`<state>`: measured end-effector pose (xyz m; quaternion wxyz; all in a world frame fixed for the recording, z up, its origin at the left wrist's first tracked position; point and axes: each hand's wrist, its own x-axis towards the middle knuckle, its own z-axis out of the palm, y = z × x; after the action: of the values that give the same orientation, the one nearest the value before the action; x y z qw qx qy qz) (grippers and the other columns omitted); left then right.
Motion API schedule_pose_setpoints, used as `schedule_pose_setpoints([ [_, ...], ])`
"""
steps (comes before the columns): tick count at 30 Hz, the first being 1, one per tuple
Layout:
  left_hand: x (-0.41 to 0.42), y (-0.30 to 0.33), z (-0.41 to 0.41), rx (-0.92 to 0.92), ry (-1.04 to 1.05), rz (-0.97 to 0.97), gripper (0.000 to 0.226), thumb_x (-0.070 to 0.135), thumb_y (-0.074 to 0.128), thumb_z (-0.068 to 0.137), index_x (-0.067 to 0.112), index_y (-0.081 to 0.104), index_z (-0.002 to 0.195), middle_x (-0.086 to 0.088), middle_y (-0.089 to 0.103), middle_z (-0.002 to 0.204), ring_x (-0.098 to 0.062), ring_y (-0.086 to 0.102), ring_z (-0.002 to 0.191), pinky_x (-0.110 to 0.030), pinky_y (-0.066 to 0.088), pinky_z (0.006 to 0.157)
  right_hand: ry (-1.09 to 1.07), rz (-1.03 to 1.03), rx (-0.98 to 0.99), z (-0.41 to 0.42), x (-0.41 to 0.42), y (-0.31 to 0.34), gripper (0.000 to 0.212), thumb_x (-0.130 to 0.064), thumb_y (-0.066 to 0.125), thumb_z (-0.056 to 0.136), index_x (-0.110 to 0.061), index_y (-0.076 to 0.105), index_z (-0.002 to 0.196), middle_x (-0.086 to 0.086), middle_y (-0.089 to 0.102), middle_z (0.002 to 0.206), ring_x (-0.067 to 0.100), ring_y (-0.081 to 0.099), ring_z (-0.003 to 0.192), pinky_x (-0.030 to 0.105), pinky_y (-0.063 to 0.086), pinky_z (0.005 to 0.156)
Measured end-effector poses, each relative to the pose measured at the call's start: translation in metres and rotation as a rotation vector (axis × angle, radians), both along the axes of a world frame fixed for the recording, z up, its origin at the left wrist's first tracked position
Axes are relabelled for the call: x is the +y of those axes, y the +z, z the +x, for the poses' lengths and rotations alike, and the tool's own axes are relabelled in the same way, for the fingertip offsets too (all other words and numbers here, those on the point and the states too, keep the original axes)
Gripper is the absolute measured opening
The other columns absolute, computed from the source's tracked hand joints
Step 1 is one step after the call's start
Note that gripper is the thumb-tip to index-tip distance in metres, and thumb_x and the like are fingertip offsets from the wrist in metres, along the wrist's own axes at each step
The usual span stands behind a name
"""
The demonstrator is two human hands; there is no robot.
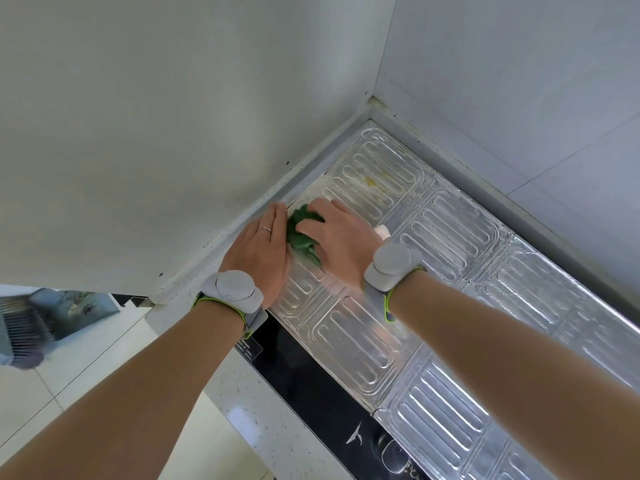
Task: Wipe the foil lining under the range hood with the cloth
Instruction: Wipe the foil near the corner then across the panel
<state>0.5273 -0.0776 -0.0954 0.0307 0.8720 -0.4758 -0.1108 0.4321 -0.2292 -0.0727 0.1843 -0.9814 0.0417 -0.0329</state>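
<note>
The embossed silver foil lining point(460, 244) runs along the wall from the far corner toward the near right. A crumpled green cloth point(302, 233) lies on its far left part. My right hand point(341, 237) is pressed down over the cloth, fingers curled around it. My left hand point(261, 252) lies flat with its fingers together, right beside the cloth at the foil's left edge, partly on the speckled ledge. Both wrists carry grey bands. A yellowish stain point(370, 183) shows on the foil beyond the hands.
A black glass cooktop point(311, 386) borders the foil's near edge. A pale speckled ledge point(242, 220) and white wall close off the left side; tiled walls meet at the far corner. A small white object point(382, 232) sits by my right wrist. Floor tiles and a dark appliance point(27, 327) lie lower left.
</note>
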Motion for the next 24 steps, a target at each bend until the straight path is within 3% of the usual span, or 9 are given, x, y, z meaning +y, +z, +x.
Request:
schedule_pose_setpoints([
  [5, -0.001, 0.002, 0.001, -0.047, -0.017, 0.016, 0.059, 0.019, 0.041, 0.099, -0.006, 0.024, 0.150, -0.025, 0.038, 0.150, -0.039, 0.044, 0.133, -0.046, 0.039, 0.109, -0.325, -0.079, -0.001, 0.000, -0.049, -0.005, 0.033, -0.004, 0.059, 0.086, -0.016, 0.064, 0.117, 0.010, 0.054, 0.118, 0.031, 0.050, 0.106, 0.039, 0.050, 0.085],
  [9, -0.001, 0.005, 0.000, -0.072, -0.025, 0.025, 0.059, 0.017, 0.043, 0.098, -0.005, 0.026, 0.150, -0.023, 0.040, 0.148, -0.038, 0.046, 0.130, -0.046, 0.042, 0.107, -0.549, -0.133, 0.011, 0.000, -0.079, -0.006, 0.030, -0.001, 0.055, 0.085, -0.011, 0.063, 0.112, 0.012, 0.052, 0.115, 0.034, 0.050, 0.103, 0.028, 0.035, 0.073],
  [11, -0.003, 0.006, -0.001, -0.078, -0.021, 0.025, 0.059, 0.016, 0.045, 0.097, -0.004, 0.027, 0.149, -0.023, 0.041, 0.148, -0.038, 0.046, 0.131, -0.045, 0.041, 0.108, -0.537, -0.133, 0.012, 0.000, -0.074, -0.008, 0.029, -0.001, 0.058, 0.083, -0.010, 0.064, 0.110, 0.013, 0.052, 0.117, 0.035, 0.050, 0.105, 0.028, 0.040, 0.075],
  [14, -0.007, 0.007, -0.006, -0.076, -0.008, 0.031, 0.061, 0.015, 0.046, 0.096, -0.003, 0.026, 0.150, -0.023, 0.039, 0.150, -0.038, 0.042, 0.134, -0.046, 0.038, 0.110, -0.269, -0.066, 0.051, -0.003, -0.047, -0.004, 0.032, -0.007, 0.061, 0.082, -0.011, 0.064, 0.114, 0.013, 0.053, 0.121, 0.034, 0.049, 0.106, 0.041, 0.051, 0.083],
  [18, -0.014, 0.004, -0.012, -0.069, 0.007, 0.052, 0.069, 0.013, 0.052, 0.092, -0.004, 0.021, 0.151, -0.024, 0.035, 0.151, -0.040, 0.037, 0.137, -0.048, 0.034, 0.113, -0.003, -0.044, 0.104, -0.010, -0.023, 0.004, 0.032, -0.012, 0.069, 0.077, -0.011, 0.067, 0.109, 0.012, 0.055, 0.114, 0.030, 0.051, 0.094, 0.041, 0.052, 0.077],
  [21, -0.014, 0.004, -0.013, -0.070, 0.028, 0.044, 0.063, 0.013, 0.044, 0.093, -0.003, 0.024, 0.151, -0.025, 0.038, 0.148, -0.041, 0.039, 0.134, -0.048, 0.035, 0.112, -0.085, -0.092, 0.049, -0.007, -0.043, 0.003, 0.030, -0.006, 0.066, 0.080, -0.016, 0.067, 0.109, 0.009, 0.056, 0.113, 0.029, 0.052, 0.096, 0.041, 0.054, 0.078],
  [24, -0.011, 0.005, -0.012, -0.070, 0.027, 0.021, 0.060, 0.011, 0.041, 0.093, -0.003, 0.026, 0.150, -0.026, 0.038, 0.148, -0.041, 0.040, 0.132, -0.048, 0.036, 0.111, -0.380, -0.132, 0.005, 0.002, -0.084, 0.007, 0.030, -0.007, 0.059, 0.088, -0.019, 0.065, 0.115, 0.008, 0.055, 0.120, 0.031, 0.052, 0.107, 0.034, 0.046, 0.088],
])
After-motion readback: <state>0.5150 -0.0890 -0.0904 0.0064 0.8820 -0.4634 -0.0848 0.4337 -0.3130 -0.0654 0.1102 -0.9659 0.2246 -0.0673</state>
